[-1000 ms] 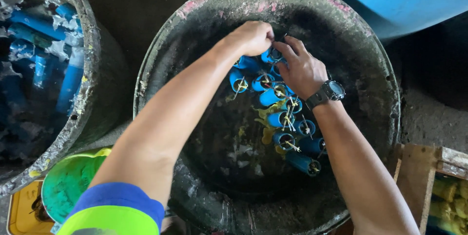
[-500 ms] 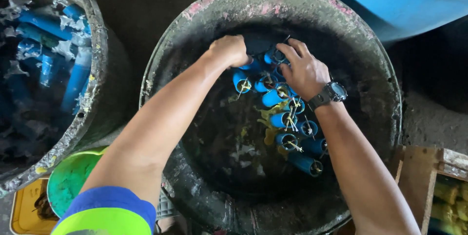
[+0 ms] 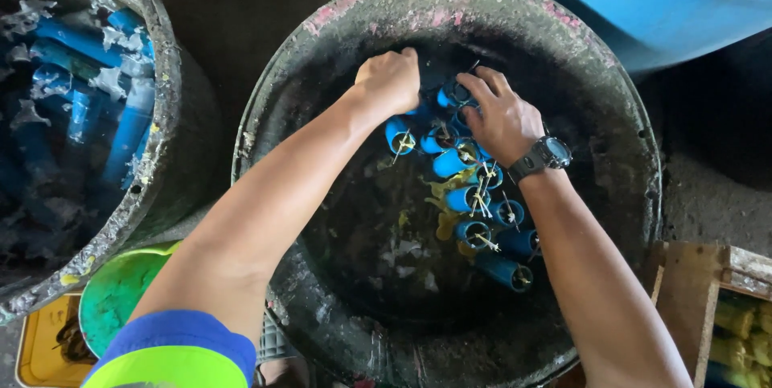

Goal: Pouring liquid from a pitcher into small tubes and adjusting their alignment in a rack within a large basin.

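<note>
From the head camera, both arms are reaching down into the big dark basin point(image 3: 611, 114). The left hand point(image 3: 392, 80) is sliding leftward along the far wall compared with a moment ago, its fingers clenched into a fist; I cannot tell whether anything is inside it. The right hand point(image 3: 503, 114) is staying put, fingers curled down onto the top of the blue tubes point(image 3: 474, 195), which are lying in a leaning row against the basin's right inner side, wicks showing. That shift suggests the left hand is pulling away from the cluster. A second basin point(image 3: 153, 155) is sitting on the left.
</note>
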